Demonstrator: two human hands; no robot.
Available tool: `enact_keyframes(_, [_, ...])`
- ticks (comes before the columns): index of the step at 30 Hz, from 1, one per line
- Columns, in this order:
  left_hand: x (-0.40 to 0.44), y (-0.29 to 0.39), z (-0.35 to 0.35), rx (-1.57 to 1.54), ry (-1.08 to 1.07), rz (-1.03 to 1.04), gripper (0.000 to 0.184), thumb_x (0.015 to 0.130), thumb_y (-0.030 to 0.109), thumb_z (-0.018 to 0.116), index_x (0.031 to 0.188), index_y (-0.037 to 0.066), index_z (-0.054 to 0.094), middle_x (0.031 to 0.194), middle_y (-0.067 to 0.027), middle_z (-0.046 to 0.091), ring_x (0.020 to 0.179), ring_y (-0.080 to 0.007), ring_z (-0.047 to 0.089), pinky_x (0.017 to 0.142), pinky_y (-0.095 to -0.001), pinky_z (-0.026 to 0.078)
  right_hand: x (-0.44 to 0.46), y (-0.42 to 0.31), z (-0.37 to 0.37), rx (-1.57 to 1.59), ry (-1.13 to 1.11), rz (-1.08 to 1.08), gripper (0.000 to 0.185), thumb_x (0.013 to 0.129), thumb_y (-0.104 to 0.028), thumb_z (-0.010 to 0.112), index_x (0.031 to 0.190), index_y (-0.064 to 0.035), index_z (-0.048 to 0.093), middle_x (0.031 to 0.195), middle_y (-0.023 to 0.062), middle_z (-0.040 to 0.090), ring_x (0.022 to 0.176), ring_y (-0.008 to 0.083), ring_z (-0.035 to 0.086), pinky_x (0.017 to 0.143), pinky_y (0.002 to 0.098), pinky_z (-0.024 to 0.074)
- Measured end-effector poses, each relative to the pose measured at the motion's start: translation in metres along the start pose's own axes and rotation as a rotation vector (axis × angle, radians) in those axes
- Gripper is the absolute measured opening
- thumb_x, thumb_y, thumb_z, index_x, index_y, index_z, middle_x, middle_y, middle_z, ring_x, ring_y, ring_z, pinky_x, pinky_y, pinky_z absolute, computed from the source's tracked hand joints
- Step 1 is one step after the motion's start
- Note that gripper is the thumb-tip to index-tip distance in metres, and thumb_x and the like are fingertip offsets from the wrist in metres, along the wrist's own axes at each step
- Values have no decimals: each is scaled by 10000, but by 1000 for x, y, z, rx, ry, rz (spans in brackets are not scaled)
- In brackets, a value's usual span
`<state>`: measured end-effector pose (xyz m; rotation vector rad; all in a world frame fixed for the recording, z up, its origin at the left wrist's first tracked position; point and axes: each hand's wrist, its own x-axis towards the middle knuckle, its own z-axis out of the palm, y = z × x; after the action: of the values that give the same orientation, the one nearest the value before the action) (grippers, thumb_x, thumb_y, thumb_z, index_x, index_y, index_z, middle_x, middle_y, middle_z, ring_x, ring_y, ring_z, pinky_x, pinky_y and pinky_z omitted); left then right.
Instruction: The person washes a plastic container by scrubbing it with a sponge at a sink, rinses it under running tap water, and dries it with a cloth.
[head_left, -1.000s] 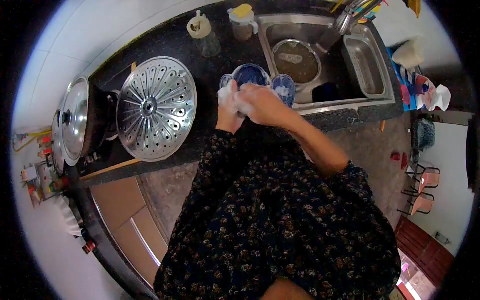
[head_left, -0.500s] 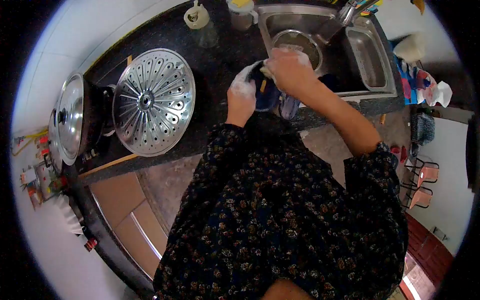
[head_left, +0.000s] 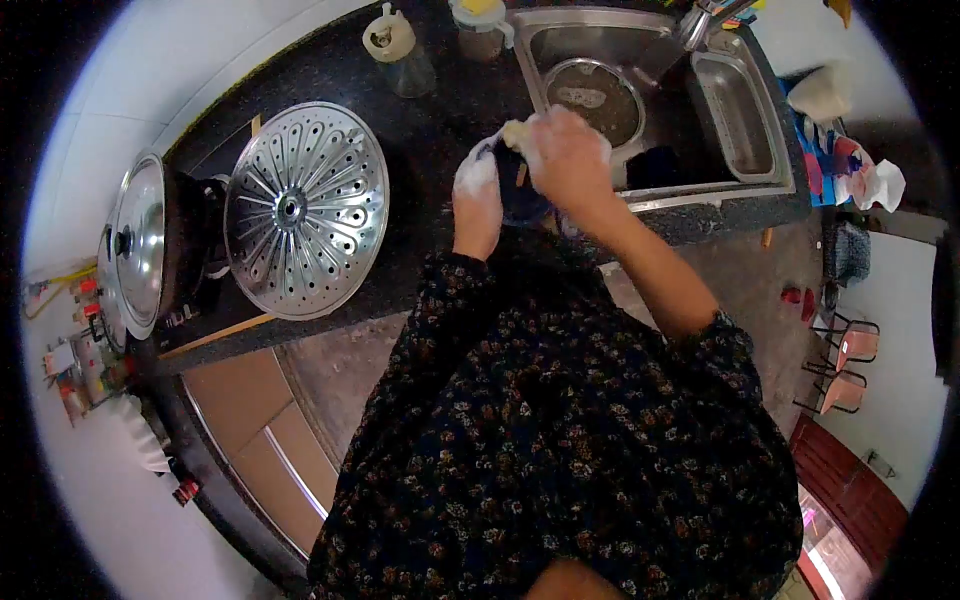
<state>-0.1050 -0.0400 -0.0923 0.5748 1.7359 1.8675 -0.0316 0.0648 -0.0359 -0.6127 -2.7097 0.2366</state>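
My left hand (head_left: 478, 200), covered in white suds, is closed on the left edge of a dark blue item (head_left: 522, 205) that looks like fabric. A small tan patch shows on it; its kind cannot be made out. My right hand (head_left: 572, 160), also foamy, is closed over the item's upper right side. A small pale yellow piece (head_left: 515, 133) pokes out at its fingertips, mostly hidden by the fingers. Both hands are over the dark counter's front edge, just left of the steel sink (head_left: 535, 60). Inside the sink stands a round basin (head_left: 636, 105) of cloudy water with foam.
A perforated steel steamer plate (head_left: 275, 165) lies left of my hands, beside a lidded pot (head_left: 145, 240). A capped bottle (head_left: 408, 70) and a lidded jug (head_left: 482, 40) stand at the back. The faucet (head_left: 692, 28) hangs over the sink.
My right hand has moved slightly up and left over the dark blue item, and the pale yellow piece has shifted with it. The basin's foam is now more visible. My left hand stays nearly in place.
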Motion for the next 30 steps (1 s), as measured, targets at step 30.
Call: enact_keyframes(30, [7, -13, -7, 696, 28, 461, 286, 824, 75, 486, 1089, 36, 589, 1000, -136, 606, 940, -285, 581, 819, -354, 467, -55, -13, -30, 227, -95, -71, 193, 798, -128, 513, 953, -152, 625, 876, 90, 589, 846, 269, 565, 735, 393, 452])
